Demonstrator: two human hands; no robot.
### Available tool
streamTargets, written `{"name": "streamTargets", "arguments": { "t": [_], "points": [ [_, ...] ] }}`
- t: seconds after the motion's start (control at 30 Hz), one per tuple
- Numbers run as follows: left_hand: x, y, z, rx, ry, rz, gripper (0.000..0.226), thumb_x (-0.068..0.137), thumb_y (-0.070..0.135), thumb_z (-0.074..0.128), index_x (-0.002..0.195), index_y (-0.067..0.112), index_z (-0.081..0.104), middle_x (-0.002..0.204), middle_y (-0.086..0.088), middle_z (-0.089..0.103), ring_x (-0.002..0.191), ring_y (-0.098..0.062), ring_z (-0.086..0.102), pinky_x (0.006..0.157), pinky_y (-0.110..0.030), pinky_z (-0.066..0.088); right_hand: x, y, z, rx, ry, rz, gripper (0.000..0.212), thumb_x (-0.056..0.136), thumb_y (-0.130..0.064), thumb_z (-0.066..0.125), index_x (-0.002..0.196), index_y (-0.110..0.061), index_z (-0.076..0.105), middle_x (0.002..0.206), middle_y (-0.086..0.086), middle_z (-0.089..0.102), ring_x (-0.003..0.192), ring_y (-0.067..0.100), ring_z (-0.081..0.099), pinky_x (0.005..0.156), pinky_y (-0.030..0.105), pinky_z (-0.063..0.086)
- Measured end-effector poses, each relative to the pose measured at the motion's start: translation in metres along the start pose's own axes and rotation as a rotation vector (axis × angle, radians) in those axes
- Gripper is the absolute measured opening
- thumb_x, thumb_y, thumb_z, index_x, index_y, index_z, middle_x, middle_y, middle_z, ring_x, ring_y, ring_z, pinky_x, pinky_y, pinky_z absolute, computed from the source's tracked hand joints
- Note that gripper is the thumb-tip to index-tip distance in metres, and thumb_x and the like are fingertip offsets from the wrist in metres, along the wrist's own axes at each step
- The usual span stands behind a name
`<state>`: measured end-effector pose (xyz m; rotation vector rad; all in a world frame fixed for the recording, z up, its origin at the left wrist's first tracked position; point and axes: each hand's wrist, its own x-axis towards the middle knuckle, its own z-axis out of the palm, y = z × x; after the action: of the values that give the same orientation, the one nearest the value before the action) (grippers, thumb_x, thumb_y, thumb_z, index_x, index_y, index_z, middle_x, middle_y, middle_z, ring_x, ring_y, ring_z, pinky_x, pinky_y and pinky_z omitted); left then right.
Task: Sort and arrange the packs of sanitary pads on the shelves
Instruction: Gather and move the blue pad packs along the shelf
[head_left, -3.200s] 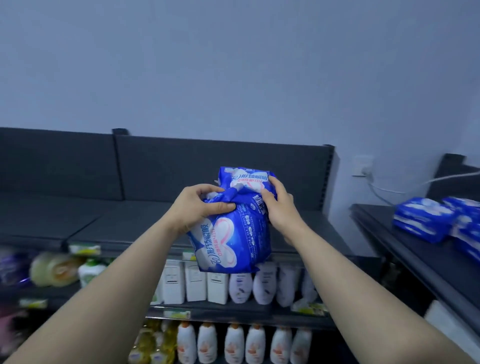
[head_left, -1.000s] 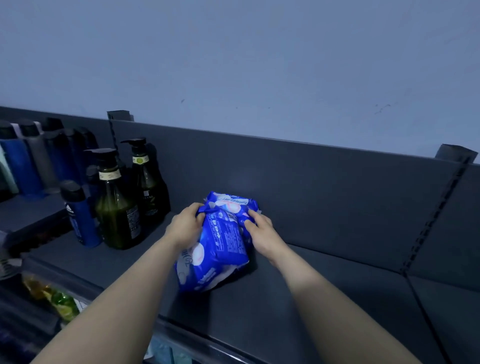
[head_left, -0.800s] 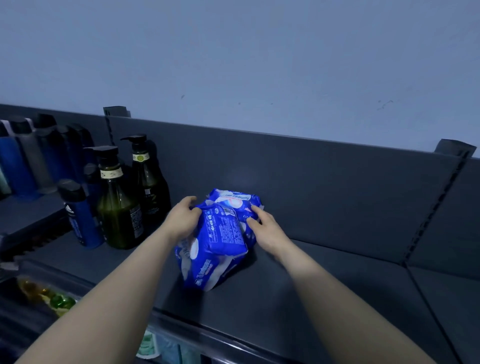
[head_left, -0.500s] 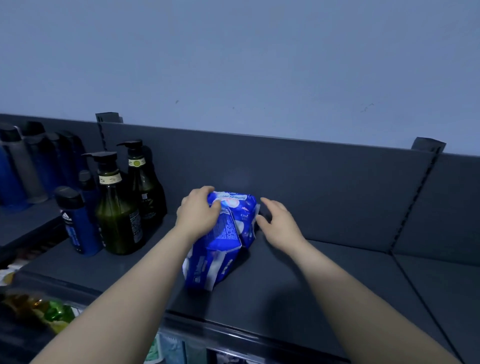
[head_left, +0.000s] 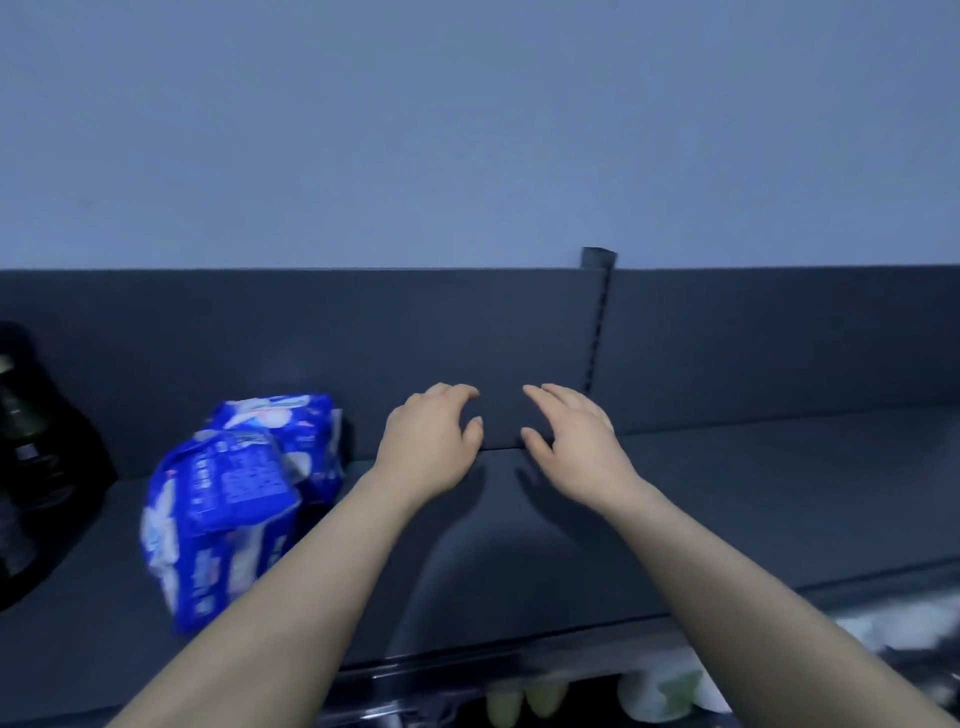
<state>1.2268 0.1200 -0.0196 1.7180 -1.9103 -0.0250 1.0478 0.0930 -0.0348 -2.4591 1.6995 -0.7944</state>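
Observation:
Two blue and white packs of sanitary pads (head_left: 228, 499) stand on the dark top shelf (head_left: 727, 509) at the left, one leaning in front of the other. My left hand (head_left: 431, 441) hovers to the right of the packs, apart from them, fingers loosely bent and holding nothing. My right hand (head_left: 571, 441) hangs beside it, also holding nothing, palm down above the shelf surface.
A dark pump bottle (head_left: 31, 467) stands at the far left edge. The shelf's back panel (head_left: 467, 332) rises behind my hands, with a slotted upright (head_left: 597, 322). Pale bottles (head_left: 524, 701) show on the shelf below.
Both hands let go of the packs and moved right, away from them. The view swung right, so the packs and bottles now sit at the left.

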Motion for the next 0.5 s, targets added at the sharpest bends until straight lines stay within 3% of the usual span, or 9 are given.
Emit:
{"name": "streamTargets", "arguments": {
  "t": [0.23, 0.5],
  "points": [
    [0.011, 0.129, 0.068, -0.14, -0.131, 0.209, 0.04, 0.098, 0.034, 0.045, 0.138, 0.026, 0.048, 0.138, 0.005, 0.051, 0.11, -0.02, 0.056, 0.099, -0.037, 0.04, -0.076, 0.123, -0.073, -0.111, 0.086, 0.248, 0.052, 0.098, -0.034, 0.047, 0.148, -0.024, 0.033, 0.153, 0.001, 0.033, 0.144, 0.02, 0.023, 0.118, 0.038, 0.016],
    [0.004, 0.327, 0.148, -0.268, -0.237, 0.443, 0.038, 0.098, 0.034, 0.045, 0.135, 0.025, 0.05, 0.134, 0.004, 0.053, 0.11, -0.02, 0.056, 0.097, -0.036, 0.042, -0.191, 0.278, -0.189, -0.277, 0.18, 0.528, 0.052, 0.096, -0.032, 0.051, 0.146, -0.022, 0.038, 0.148, 0.002, 0.04, 0.14, 0.021, 0.03, 0.115, 0.037, 0.021]
  ]
}}
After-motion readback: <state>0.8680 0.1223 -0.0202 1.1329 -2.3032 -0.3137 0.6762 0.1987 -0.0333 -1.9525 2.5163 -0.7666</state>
